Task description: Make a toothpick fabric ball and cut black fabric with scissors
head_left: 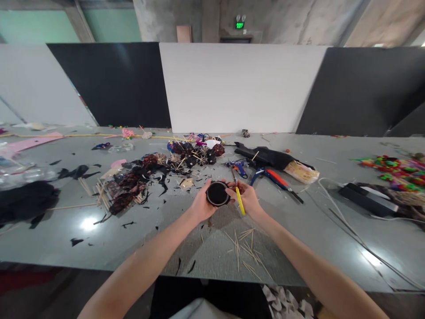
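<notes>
Black disc (217,193), rim gripped by left hand (201,205), right hand (248,198) clasping scissors (239,200), toothpicks (244,250) nearby

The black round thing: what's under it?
Grey table, wooden sticks scattered nearer. The left hand and right hand, which also grips a yellow-handled tool, hold the black round thing; its underside is hidden.

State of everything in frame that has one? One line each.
left hand: gripping black round piece
right hand: gripping yellow-handled tool
black round piece: held between both hands, above table
yellow-handled tool: held, tip pointing away
blue glue gun: lying on table, unheld
wooden sticks: scattered loose on table
</notes>
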